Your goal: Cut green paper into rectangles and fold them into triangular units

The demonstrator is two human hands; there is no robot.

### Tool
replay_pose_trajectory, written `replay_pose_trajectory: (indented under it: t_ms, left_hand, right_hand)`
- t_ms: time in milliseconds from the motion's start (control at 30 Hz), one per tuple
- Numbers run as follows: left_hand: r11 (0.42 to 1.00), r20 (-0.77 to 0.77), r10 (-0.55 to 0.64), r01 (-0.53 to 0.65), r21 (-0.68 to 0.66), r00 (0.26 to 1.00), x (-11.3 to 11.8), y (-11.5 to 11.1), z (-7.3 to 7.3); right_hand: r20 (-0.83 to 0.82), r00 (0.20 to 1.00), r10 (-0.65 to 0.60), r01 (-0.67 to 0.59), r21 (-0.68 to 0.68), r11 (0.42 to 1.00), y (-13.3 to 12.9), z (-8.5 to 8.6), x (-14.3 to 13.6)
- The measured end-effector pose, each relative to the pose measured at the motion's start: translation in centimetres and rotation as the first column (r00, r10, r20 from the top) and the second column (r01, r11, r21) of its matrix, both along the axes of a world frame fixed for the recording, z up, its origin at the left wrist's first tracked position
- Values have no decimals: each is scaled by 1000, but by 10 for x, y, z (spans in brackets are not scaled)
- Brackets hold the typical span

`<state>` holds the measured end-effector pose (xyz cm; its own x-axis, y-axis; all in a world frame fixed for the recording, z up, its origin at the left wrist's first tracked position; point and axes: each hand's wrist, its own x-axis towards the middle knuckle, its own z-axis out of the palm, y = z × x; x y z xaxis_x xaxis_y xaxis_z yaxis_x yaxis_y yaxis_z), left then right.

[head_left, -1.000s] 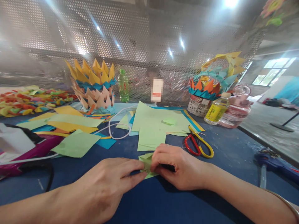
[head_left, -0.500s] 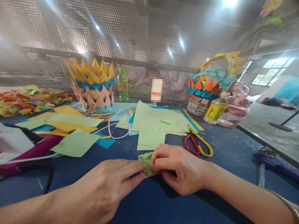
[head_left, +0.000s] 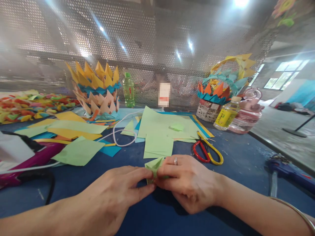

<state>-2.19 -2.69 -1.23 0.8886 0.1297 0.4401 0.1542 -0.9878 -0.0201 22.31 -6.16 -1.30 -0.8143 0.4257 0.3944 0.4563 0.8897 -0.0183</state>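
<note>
A small folded piece of light green paper (head_left: 153, 164) lies on the dark blue table between my two hands. My left hand (head_left: 118, 190) pinches its left edge, thumb and fingertips pressed on the paper. From the other side my right hand (head_left: 189, 183), with a ring on one finger, grips the paper's right part and covers much of it. Just beyond are light green paper squares (head_left: 157, 144) and a larger green sheet (head_left: 159, 123) with a small green scrap (head_left: 176, 126) on top.
Scissors with red and yellow handles (head_left: 208, 149) lie at right, near a blue glue gun (head_left: 290, 173). Bottles, including a yellow-labelled one (head_left: 225, 116), stand behind. Paper crowns (head_left: 97, 88) are stacked at left, behind loose paper sheets (head_left: 78, 150) and a purple tool (head_left: 41, 160). A white cable (head_left: 114, 134) loops across.
My right hand has turned over the paper, its fingers now lower and closer to my left fingertips. The paper shows a raised fold at its top. My left hand has barely moved.
</note>
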Motion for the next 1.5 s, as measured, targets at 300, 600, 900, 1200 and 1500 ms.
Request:
replay_pose_trajectory:
  t_ms: [300,600,900,1200,1500]
  left_hand:
    - [996,85,-36,43,-82,996,1,3,0]
    - [998,88,-19,25,-61,996,-4,1,1]
    - [998,115,52,-56,35,992,-4,-1,1]
    - [864,90,367,-304,-400,926,4,20,-4]
    - [267,41,398,-73,-961,917,16,30,1]
  right_hand:
    - [-24,1000,-20,21,32,999,3,1,3]
    - [-142,972,-187,164,-157,974,11,0,11]
    - [-181,956,-232,171,-299,939,14,0,11]
    - [-267,941,-207,152,-213,965,9,-1,4]
    - [-324,926,-195,173,-98,980,-2,2,-9]
